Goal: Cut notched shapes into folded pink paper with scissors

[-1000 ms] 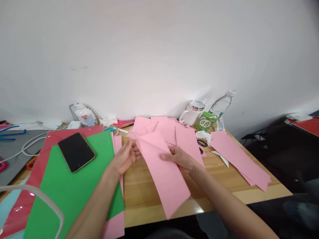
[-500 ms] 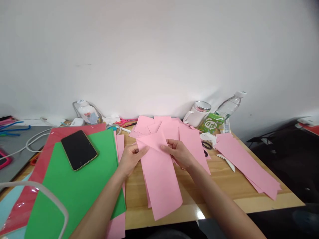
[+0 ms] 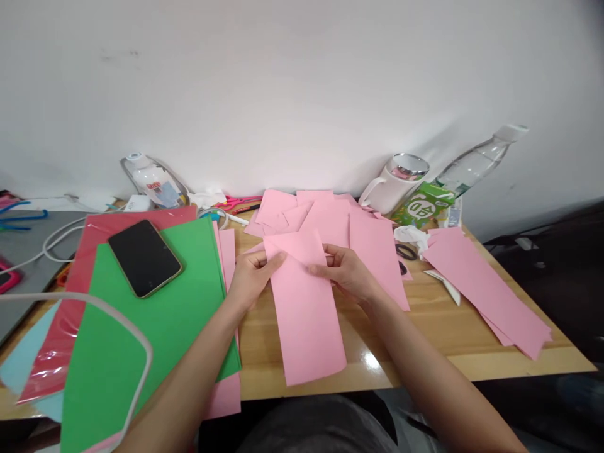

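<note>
A strip of pink paper [image 3: 309,321] is held between both hands over the wooden table, its long end hanging toward me. My left hand [image 3: 252,277] pinches its upper left edge, thumb on top and fingers behind. On the upper right, my right hand [image 3: 346,270] grips it the same way. A slanting crease or fold line crosses the paper near the thumbs. Behind the hands lies a loose heap of cut pink paper pieces [image 3: 330,217]. The fingers beneath the strip are partly hidden.
Green sheets [image 3: 155,340] with a black phone [image 3: 145,258] lie left, over a red sheet [image 3: 51,371]. A white cable [image 3: 141,340] loops in front. Pink strips [image 3: 486,289], scissors [image 3: 406,251], a mug [image 3: 396,185], a green packet [image 3: 425,204] and a water bottle [image 3: 481,160] stand or lie right.
The view has tipped downward, so table items sit higher in the picture. The pink paper now lies straighter and its layers line up more closely. Both hands keep their hold.
</note>
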A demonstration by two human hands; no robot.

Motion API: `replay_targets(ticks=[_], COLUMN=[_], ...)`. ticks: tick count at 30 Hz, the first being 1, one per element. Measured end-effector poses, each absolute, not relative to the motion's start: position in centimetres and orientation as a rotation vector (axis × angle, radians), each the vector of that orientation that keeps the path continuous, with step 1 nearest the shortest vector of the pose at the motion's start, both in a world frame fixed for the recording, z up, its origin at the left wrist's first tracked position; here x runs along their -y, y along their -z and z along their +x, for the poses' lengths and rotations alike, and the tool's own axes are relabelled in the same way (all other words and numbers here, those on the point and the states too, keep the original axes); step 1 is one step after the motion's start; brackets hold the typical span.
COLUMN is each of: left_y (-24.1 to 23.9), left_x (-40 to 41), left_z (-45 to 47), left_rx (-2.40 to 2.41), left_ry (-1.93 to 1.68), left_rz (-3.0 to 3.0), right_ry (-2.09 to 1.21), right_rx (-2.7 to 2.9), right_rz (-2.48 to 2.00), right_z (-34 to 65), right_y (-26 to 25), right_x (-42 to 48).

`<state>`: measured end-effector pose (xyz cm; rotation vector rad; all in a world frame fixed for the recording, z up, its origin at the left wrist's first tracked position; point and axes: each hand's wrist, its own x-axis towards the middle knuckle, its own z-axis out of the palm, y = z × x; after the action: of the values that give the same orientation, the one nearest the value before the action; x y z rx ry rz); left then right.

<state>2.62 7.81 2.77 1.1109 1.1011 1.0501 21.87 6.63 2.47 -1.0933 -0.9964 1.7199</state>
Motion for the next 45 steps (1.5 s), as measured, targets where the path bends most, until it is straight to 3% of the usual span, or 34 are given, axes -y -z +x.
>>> replay_targets(ticks=[28, 45], left_y=[-3.7, -4.5], left_x=[-6.8, -6.4], left_z=[1.9, 2.3], left_rx=[-1.235, -1.29], left_ry=[-1.228, -1.039], left_rz=[1.443, 1.398], right_ry=[-1.583, -1.657], right_rx=[1.135, 0.812], right_rz=[-0.976, -1.085], right_z=[20.8, 20.3], right_y=[-4.1, -4.0], right_x=[-4.8, -4.8])
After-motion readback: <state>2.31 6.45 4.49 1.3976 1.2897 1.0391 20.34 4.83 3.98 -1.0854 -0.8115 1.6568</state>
